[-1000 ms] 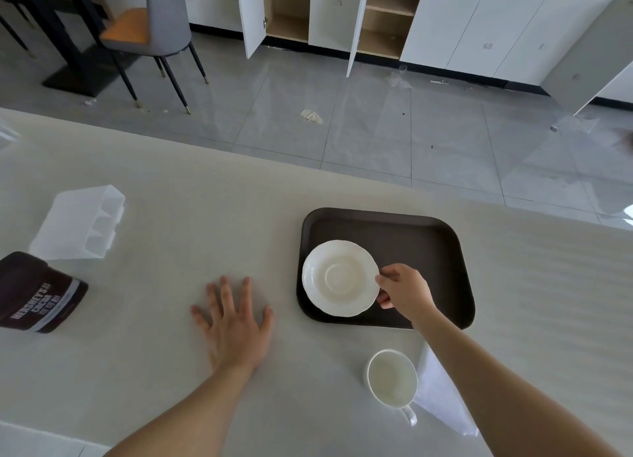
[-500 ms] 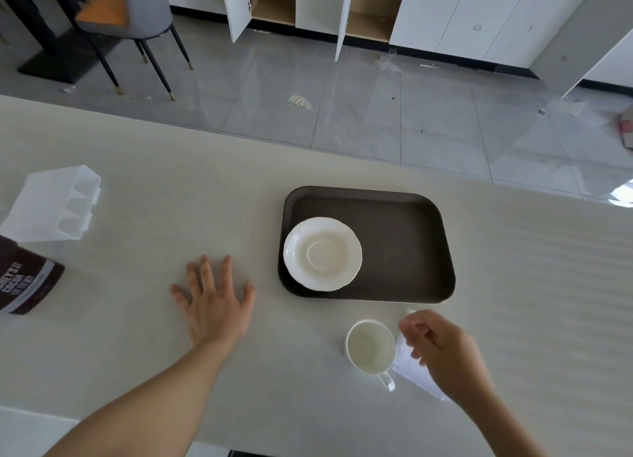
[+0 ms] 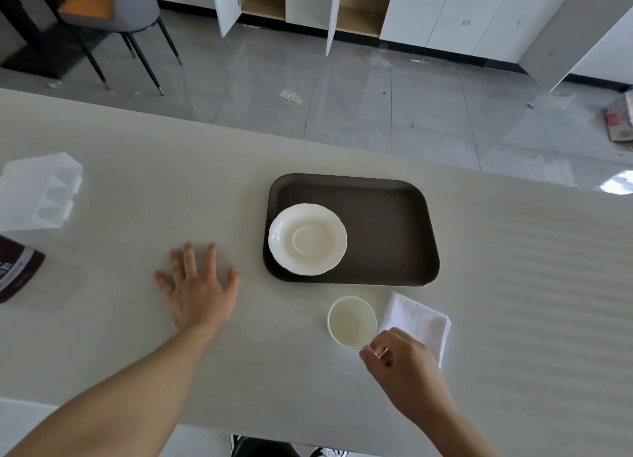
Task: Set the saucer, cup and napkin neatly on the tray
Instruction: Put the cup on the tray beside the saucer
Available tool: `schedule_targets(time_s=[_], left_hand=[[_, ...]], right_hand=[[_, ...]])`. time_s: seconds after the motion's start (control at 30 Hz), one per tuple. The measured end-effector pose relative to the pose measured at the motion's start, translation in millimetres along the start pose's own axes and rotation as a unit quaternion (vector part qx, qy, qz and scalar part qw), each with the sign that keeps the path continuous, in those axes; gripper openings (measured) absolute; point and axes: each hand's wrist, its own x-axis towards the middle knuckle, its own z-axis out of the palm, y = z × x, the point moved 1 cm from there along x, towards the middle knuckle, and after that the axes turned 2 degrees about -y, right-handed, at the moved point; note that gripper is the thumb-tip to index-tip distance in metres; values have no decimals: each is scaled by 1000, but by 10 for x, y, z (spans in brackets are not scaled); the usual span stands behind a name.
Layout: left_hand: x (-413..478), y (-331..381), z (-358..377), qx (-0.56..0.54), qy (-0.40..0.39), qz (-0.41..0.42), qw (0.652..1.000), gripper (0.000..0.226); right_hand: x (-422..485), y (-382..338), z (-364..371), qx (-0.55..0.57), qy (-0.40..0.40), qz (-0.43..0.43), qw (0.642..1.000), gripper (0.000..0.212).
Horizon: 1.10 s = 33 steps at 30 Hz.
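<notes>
A dark brown tray (image 3: 390, 230) lies on the pale table. A white scalloped saucer (image 3: 307, 239) rests in the tray's left half, overlapping its near-left rim. In front of the tray stands a white cup (image 3: 351, 321), upright, with a folded white napkin (image 3: 419, 321) just right of it. My right hand (image 3: 404, 371) is at the cup's near-right side, fingers pinched where the handle is; the handle itself is hidden by the fingers. My left hand (image 3: 197, 285) lies flat on the table, fingers spread, left of the tray.
A clear plastic container (image 3: 37, 191) and a dark brown packet (image 3: 15, 273) sit at the table's left edge. Beyond the table's far edge are grey floor tiles, a chair (image 3: 113, 15) and open white cabinets (image 3: 308, 4).
My right hand let go of the saucer on the tray, drew back toward me and closed on the cup's handle. The left hand stayed flat.
</notes>
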Motion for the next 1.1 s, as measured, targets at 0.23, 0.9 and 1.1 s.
schedule_targets(time_s=[0.23,0.9,1.1], left_hand=[[-5,6,-10,2,3,1,1000,75],[-16,16,-16,4,11,-1,1000,68],[-16,29,-34,-2,13,-3,1000,67]], right_hand=[[34,32,-2,27,44,1,999,23],[1203,214,-624,22,111,-9,994,13],[1367,254,-561,22,96,-13,995,9]])
